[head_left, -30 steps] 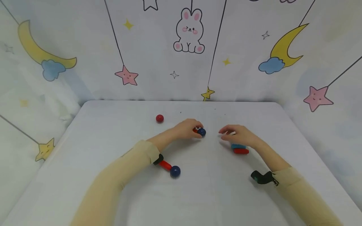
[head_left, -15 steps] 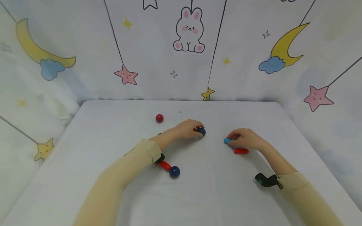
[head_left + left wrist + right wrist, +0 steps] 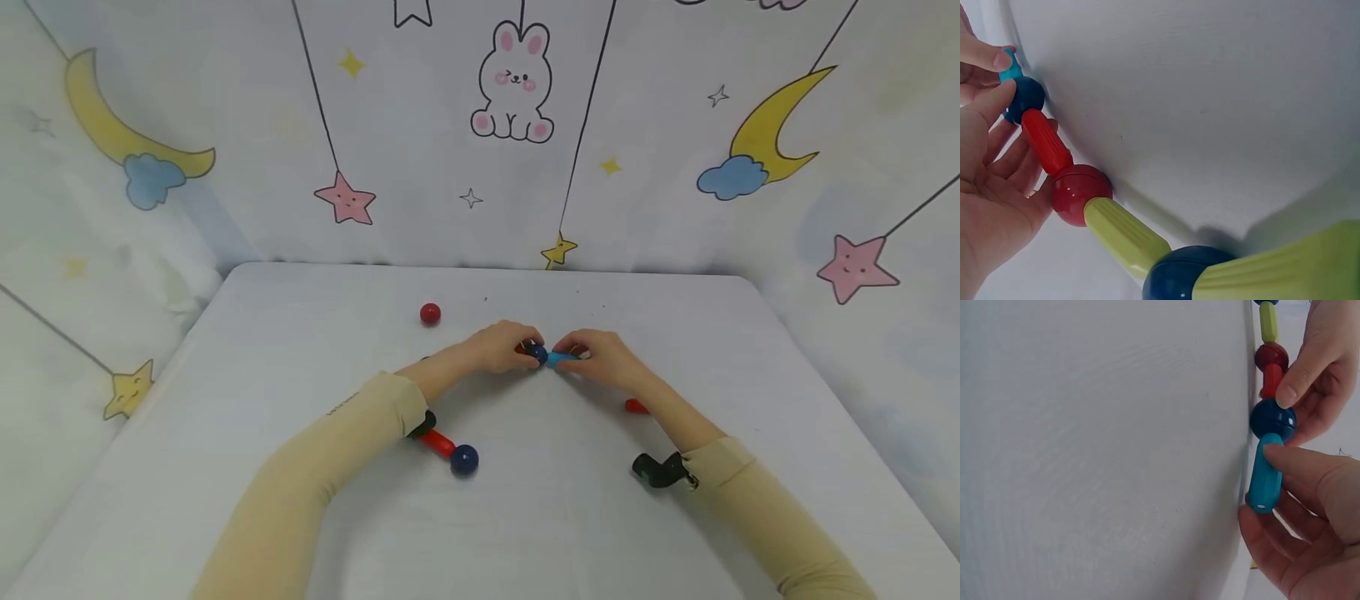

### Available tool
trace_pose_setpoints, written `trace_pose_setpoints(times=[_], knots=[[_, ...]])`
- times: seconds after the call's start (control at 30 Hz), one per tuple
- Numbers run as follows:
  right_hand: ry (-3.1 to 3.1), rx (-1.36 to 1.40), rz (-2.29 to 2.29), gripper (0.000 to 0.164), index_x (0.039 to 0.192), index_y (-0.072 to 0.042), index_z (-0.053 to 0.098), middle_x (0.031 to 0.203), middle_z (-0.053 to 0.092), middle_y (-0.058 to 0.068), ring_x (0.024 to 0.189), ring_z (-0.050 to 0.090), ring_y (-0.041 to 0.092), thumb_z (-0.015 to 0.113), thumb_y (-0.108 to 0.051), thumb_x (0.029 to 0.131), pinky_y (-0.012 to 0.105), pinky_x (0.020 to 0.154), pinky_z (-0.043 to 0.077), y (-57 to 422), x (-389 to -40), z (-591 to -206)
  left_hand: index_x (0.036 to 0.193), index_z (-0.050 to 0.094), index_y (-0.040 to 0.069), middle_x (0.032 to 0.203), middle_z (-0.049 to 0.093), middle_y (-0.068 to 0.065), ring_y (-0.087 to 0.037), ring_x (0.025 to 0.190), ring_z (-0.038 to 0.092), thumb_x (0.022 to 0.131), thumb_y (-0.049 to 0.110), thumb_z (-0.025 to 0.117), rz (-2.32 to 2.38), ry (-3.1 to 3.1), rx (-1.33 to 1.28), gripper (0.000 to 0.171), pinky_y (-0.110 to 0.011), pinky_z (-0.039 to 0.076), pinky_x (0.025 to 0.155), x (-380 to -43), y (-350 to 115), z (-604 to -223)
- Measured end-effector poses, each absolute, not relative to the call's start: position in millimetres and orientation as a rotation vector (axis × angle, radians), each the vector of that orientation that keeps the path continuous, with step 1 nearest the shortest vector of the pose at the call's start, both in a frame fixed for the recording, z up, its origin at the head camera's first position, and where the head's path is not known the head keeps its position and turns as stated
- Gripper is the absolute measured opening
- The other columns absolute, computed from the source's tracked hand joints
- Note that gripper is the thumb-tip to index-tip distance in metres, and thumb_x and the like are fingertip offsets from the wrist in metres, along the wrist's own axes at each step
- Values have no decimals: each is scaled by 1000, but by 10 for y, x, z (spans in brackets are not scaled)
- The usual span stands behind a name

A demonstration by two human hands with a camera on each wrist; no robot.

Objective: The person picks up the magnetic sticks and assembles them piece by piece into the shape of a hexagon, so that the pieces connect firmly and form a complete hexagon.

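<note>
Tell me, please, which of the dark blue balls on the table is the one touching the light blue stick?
The dark blue ball between the two hands, pressed against the light blue stick. The other dark blue ball lies nearer the person, joined to a red stick.

A white table (image 3: 300, 350) stands before pale curtains (image 3: 420, 125) (printed with a rabbit (image 3: 512, 82), moons, stars), evenly lit.

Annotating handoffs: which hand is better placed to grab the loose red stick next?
Right, probably. The red stick lies beside the right forearm, just behind the right hand. The left hand steadies the chain at the blue ball.
</note>
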State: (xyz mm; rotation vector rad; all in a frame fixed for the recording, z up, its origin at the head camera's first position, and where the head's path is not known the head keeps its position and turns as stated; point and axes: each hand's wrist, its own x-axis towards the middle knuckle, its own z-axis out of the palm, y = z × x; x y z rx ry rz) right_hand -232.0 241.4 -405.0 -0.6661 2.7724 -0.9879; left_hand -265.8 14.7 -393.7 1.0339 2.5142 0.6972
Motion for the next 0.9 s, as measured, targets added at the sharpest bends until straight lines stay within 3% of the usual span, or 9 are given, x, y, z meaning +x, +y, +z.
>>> trace_pose_setpoints(times=[0.27,0.63,0.9], knots=[[2732,-709,-1044,21,109,-5,69,103,68,5,99,62,23,72,-12,89,42,89,51,2352,-2324,-4080,131,58,9,120,62,-6,-18,104,56,95,26,64,645,2524,1027,40,-30,46,92,-2624,89,-3881],[2703,-714,-1114,22,110,-5,70,105,69,6,99,63,23,72,-11,89,40,88,52,2221,-2337,-4076,124,65,13,119,64,-3,-17,105,55,95,27,64,572,2585,1034,32,-33,45,93,-2596,-1,-3847],[2625,-680,-1081,24,112,-10,70,109,69,3,101,64,22,71,-21,91,38,87,52,2134,-2422,-4070,114,70,18,114,66,1,-15,100,56,96,32,63,563,2627,996,25,-35,49,85,-2573,-56,-3882]])
